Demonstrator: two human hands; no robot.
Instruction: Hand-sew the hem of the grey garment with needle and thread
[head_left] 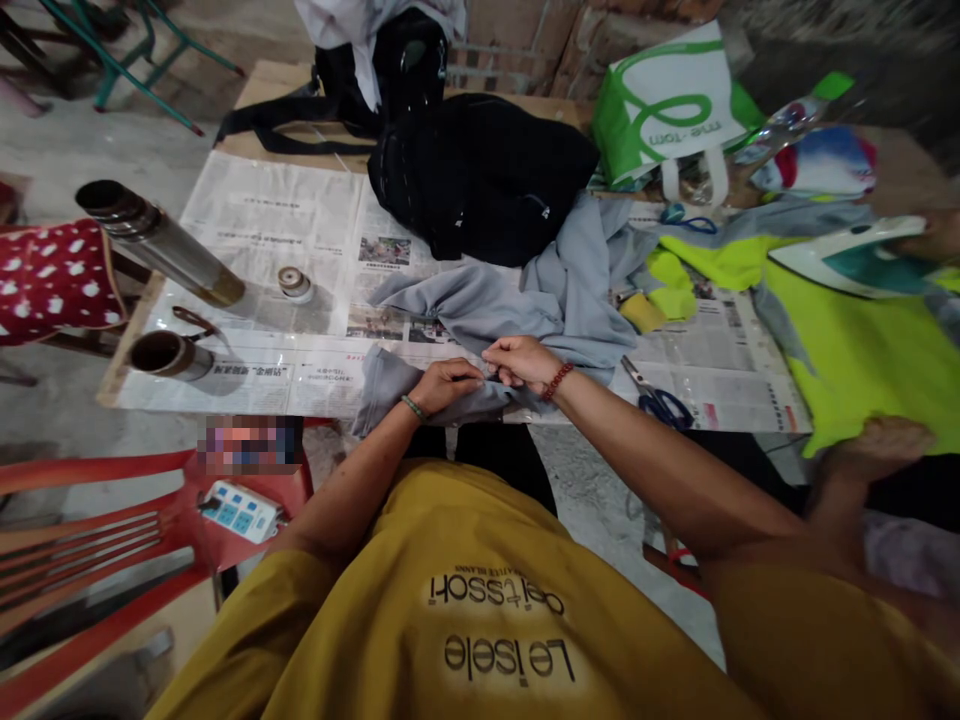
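Left hand and right hand are both closed, pinching the same fold of grey garment at the near edge of the table. The rest of the garment spreads away from the fingers toward the black bag; scissors lie just right of the right wrist.

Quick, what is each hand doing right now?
Left hand: closed, pinching the grey fabric garment.
Right hand: closed, pinching the same garment.
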